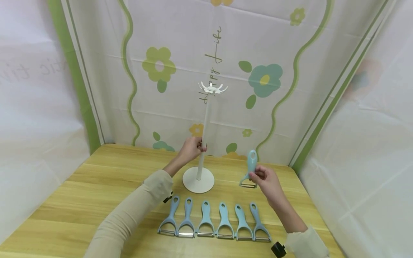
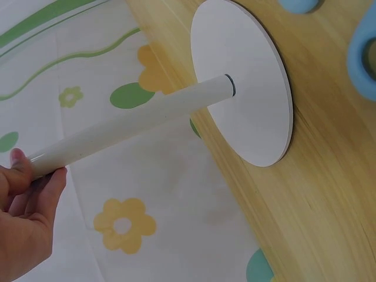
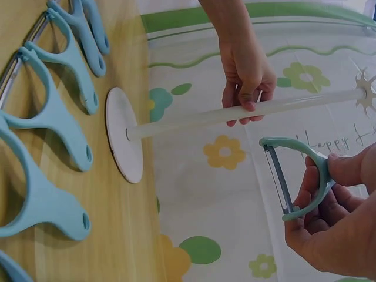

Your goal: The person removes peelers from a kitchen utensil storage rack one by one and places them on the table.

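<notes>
A white stand (image 1: 205, 122) with a round base and a ring of hooks (image 1: 212, 88) at its top stands upright on the wooden table. My left hand (image 1: 191, 148) grips its pole between thumb and fingers, also seen from the side in the right wrist view. To the right of the stand, my right hand (image 1: 266, 181) pinches a light blue Y-shaped peeler (image 1: 252, 161) near its head. This peeler is raised with its holed handle end up and its blade down. In the right wrist view the blade (image 3: 278, 179) faces the stand's base.
Several blue peelers (image 1: 205, 213) lie in a row along the table's front, blades toward me and handle holes toward the stand. A flower-printed cloth (image 1: 180, 104) hangs behind the table, with white cloth walls on both sides. The wooden table (image 1: 64, 204) extends left.
</notes>
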Tool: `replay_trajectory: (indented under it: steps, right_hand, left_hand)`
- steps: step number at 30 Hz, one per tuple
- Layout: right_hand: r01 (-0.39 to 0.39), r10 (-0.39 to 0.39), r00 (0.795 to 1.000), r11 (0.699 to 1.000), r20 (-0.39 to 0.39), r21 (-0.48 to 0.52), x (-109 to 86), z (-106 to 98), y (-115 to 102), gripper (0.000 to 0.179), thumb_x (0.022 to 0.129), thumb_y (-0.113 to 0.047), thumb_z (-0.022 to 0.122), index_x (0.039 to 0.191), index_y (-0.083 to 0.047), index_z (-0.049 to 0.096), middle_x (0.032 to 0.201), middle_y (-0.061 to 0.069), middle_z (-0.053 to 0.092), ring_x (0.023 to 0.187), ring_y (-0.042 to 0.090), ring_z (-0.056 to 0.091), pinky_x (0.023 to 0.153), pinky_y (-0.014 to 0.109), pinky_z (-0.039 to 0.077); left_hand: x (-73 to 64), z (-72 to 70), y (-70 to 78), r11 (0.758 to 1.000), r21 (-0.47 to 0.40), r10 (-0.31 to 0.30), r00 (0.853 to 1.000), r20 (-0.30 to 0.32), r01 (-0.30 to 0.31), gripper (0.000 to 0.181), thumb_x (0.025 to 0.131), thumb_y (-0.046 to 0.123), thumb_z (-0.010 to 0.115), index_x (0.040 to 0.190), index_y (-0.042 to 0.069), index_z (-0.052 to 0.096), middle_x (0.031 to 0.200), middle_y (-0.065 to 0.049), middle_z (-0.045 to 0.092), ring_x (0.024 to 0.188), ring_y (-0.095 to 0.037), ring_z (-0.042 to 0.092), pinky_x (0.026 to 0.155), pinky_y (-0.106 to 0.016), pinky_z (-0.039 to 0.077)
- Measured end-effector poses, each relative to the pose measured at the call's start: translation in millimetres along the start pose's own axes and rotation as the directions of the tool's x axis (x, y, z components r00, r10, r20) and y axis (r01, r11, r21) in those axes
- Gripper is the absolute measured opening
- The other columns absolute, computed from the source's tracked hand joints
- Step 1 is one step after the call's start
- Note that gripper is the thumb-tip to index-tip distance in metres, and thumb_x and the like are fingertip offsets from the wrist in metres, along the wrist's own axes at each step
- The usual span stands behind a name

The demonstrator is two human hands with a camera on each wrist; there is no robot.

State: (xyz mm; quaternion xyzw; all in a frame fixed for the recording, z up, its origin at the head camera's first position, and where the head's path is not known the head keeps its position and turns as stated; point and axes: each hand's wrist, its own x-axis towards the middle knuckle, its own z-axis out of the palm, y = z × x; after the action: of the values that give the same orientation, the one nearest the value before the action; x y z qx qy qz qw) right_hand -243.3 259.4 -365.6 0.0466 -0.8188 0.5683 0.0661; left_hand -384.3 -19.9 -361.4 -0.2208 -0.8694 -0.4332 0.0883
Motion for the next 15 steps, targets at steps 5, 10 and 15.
replay_trajectory:
  steps: [5, 10, 15]
  right_hand:
    - [-0.028, 0.028, 1.000, 1.000, -0.006, 0.004, -7.5, -6, 12, 0.022, 0.099, -0.008, 0.061, 0.109, 0.011, 0.059, 0.089, 0.002, 0.068, 0.082, 0.005, 0.064, 0.079, 0.020, 0.054]
    - [-0.054, 0.054, 0.999, 0.999, -0.005, -0.009, -16.1, -16, 27, 0.024, 0.099, -0.011, 0.062, 0.110, 0.010, 0.059, 0.090, 0.002, 0.070, 0.082, 0.005, 0.065, 0.079, 0.020, 0.054]
    - [-0.106, 0.106, 0.994, 0.994, -0.013, -0.006, -24.0, -26, 41, 0.025, 0.099, -0.011, 0.061, 0.112, 0.010, 0.058, 0.089, -0.004, 0.070, 0.081, 0.004, 0.065, 0.079, 0.020, 0.055]
  left_hand:
    - [-0.8, 0.2, -0.5, 1.000, -0.002, -0.004, 1.000, 0.000, 0.004, 0.013, 0.090, -0.004, 0.069, 0.103, -0.006, 0.070, 0.097, -0.018, 0.075, 0.092, -0.026, 0.074, 0.081, -0.034, 0.062]
    - [-0.4, 0.3, 0.0, 1.000, -0.005, -0.002, 1.000, 0.001, 0.002, 0.013, 0.090, -0.004, 0.069, 0.102, -0.006, 0.071, 0.097, -0.018, 0.075, 0.092, -0.026, 0.075, 0.081, -0.034, 0.062]
    - [0.5, 0.7, -0.5, 1.000, 0.012, 0.000, 1.000, -0.005, 0.000, 0.013, 0.089, -0.003, 0.070, 0.102, -0.005, 0.071, 0.098, -0.018, 0.075, 0.093, -0.027, 0.075, 0.081, -0.034, 0.062]
